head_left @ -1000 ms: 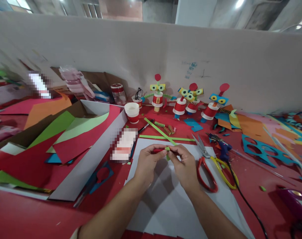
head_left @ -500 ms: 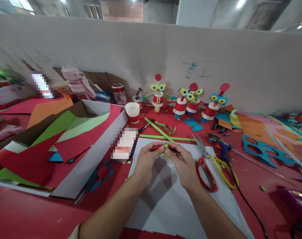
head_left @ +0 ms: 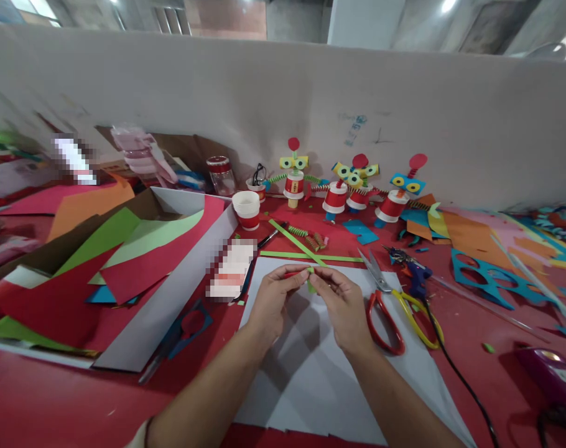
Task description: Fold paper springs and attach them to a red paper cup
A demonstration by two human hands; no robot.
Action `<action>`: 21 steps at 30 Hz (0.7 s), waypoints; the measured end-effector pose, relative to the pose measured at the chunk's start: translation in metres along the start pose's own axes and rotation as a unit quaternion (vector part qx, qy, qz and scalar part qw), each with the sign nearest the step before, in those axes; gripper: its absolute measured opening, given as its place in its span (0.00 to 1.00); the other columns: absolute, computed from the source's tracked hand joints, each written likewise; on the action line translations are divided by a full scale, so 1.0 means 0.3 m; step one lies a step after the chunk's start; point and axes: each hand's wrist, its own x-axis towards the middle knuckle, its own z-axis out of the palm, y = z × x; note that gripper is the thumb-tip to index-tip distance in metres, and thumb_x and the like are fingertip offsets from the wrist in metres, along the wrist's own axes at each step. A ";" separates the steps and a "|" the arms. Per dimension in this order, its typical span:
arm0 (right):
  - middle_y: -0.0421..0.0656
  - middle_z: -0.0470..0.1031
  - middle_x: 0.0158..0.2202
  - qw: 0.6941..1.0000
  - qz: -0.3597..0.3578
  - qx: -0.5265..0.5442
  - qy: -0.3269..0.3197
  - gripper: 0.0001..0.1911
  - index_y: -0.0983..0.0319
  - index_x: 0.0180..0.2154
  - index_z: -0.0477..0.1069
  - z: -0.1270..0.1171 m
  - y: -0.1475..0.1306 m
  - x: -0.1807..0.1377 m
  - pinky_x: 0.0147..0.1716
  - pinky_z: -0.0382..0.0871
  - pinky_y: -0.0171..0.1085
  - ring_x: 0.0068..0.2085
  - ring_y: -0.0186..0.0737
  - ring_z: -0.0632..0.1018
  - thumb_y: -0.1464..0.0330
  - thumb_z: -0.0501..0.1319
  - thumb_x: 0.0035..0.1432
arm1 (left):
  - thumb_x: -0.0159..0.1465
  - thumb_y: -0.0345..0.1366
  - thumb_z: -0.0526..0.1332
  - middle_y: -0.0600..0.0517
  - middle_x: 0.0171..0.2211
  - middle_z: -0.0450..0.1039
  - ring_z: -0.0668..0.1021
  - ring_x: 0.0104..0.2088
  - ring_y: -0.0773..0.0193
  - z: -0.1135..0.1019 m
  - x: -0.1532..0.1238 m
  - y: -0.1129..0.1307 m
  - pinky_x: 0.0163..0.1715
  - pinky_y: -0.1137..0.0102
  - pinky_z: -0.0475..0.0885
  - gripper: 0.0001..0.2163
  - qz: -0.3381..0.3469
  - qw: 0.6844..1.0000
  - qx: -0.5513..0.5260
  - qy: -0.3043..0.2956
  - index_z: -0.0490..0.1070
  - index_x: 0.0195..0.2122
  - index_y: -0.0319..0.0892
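My left hand (head_left: 276, 302) and my right hand (head_left: 343, 305) meet above a white sheet (head_left: 306, 386), fingertips pinched together. Between them sits a small green paper strip (head_left: 311, 279), gripped from both sides. A bit of red shows at the left fingertips; its shape is mostly hidden. Just beyond my hands, two long green strips (head_left: 329, 256) lie crossed on the red tabletop, near folded paper springs (head_left: 304, 233). To the right of my right hand rest scissors (head_left: 380, 317) with red and yellow handles, their blades spread.
A white box (head_left: 171, 298) of coloured paper stands left. A phone (head_left: 234, 270) and paper cup (head_left: 246, 210) lie beyond my left hand. Paper-cup figures (head_left: 335, 198) line the wall. A blue glue gun (head_left: 418, 278) with a black cord is right of the scissors.
The whole view has shifted slightly. My hands keep the same pinch on the green strip, with only slight finger movement.
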 end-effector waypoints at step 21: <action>0.36 0.71 0.22 0.960 0.146 0.237 0.012 0.09 0.61 0.23 0.75 0.005 -0.015 0.012 0.29 0.63 0.31 0.26 0.29 0.68 0.64 0.72 0.42 | 0.47 0.29 0.71 0.51 0.36 0.79 0.77 0.38 0.63 0.002 -0.005 0.003 0.42 0.69 0.70 0.13 0.088 0.989 0.110 -0.054 0.80 0.36 0.44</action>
